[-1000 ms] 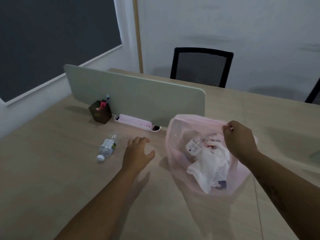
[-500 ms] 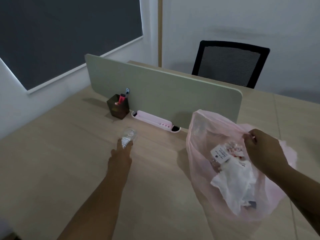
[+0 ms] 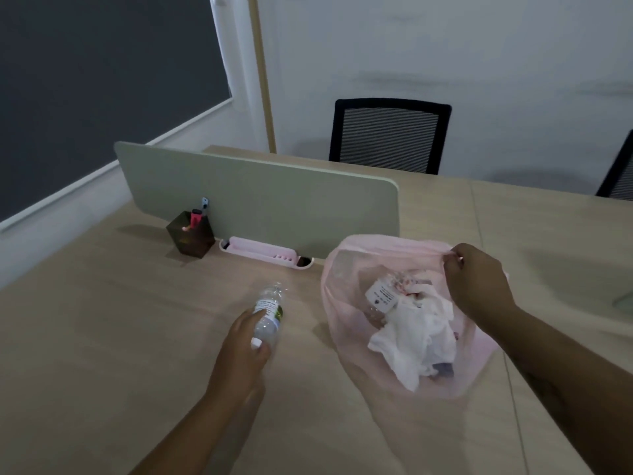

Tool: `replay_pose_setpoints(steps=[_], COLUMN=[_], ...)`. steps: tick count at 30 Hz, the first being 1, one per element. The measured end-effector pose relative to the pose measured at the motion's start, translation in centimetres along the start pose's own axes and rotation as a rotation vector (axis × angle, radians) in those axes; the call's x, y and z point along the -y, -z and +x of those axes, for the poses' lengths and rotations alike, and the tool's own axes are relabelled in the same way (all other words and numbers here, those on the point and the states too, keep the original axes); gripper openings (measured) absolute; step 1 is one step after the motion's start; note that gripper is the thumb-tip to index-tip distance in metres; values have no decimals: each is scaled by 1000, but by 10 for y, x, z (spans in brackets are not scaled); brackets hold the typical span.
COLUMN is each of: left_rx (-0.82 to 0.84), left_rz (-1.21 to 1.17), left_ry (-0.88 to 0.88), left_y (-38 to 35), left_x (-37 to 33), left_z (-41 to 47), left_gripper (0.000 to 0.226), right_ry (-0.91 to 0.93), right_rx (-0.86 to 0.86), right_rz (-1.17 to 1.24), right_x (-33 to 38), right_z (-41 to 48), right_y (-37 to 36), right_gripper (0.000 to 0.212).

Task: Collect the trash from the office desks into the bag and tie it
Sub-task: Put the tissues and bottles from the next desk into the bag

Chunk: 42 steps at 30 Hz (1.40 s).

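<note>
In the head view, the left hand [image 3: 239, 351] is wrapped around a clear bottle [image 3: 269, 311] at the middle of the frame, maybe just lifted off the surface [image 3: 102, 337]. The right hand [image 3: 479, 286] pinches the rim of the pink bag [image 3: 346, 303], holding it open at the right. Best to swing the bottle over the wide mouth and drop it onto the tissues [image 3: 418, 341]. The pen cup [image 3: 190, 234] and pink tray [image 3: 262, 252] sit behind, out of the way.

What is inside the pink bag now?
Inside the bag lie crumpled white tissues, a clear bottle with a white label and a small dark item. Anything under the tissues is covered.
</note>
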<state>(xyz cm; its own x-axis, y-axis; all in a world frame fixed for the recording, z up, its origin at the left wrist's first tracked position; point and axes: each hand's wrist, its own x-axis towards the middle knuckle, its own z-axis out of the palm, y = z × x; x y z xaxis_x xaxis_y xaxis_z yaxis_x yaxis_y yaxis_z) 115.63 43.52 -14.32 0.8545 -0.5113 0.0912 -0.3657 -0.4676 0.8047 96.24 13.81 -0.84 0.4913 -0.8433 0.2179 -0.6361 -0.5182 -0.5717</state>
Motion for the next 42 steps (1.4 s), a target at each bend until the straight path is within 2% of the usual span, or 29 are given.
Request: replay_pose_setpoints(steps=[3,10,14,21,23,26,29,31,32,33,35,37,39,42], left_rx=[87,317,472,634,590,248,-19,-49,-19,11,48,43,22,-76], left_rz=[-222,-606,-649,-735,-672,-327,-23,98,127,143,62,-58,-140,-132], left_ry=[116,196,191,186,186,77,-12,90,145,157,143,123,124,74], left_y=[9,16,-13,-78,-89,-98,-105,-106,-106,-107,-104,-100,-90,-69], left_x=[-39,-89,-116,-173,-181,-172,-152,-149,-148,-146,-146,-149,-161,-196], left_z=[-16,-55,-60,-47,-42,-32,-24,-17,-13,-7,3,11,18,24], left_gripper=[55,43,40,49,42,22,41,66,71,57,1,23,25,22], right_ry=[-40,-88,-89,-117,-125,-123,-119,-114,-113,-110,-93,-77,-64,-26], right_rx=[-9,-61,-56,-75,-75,-93,-113,-118,-120,-122,-135,-155,-185,-259], right_rz=[-3,10,28,25,30,37,53,68,70,63,38,-9,-97,-266], right_x=[-5,-10,-7,-12,-15,-20,-25,-29,-30,-32,-35,-38,-41,-40], right_z=[-4,-9,-14,-20,-21,-20,-19,-19,-20,-21,-21,-21,-21,-23], right_y=[13,41,47,57,61,70,78,82,85,88,95,105,117,141], right_gripper=[22,25,25,24,24,25,24,23,23,23,23,23,24,27])
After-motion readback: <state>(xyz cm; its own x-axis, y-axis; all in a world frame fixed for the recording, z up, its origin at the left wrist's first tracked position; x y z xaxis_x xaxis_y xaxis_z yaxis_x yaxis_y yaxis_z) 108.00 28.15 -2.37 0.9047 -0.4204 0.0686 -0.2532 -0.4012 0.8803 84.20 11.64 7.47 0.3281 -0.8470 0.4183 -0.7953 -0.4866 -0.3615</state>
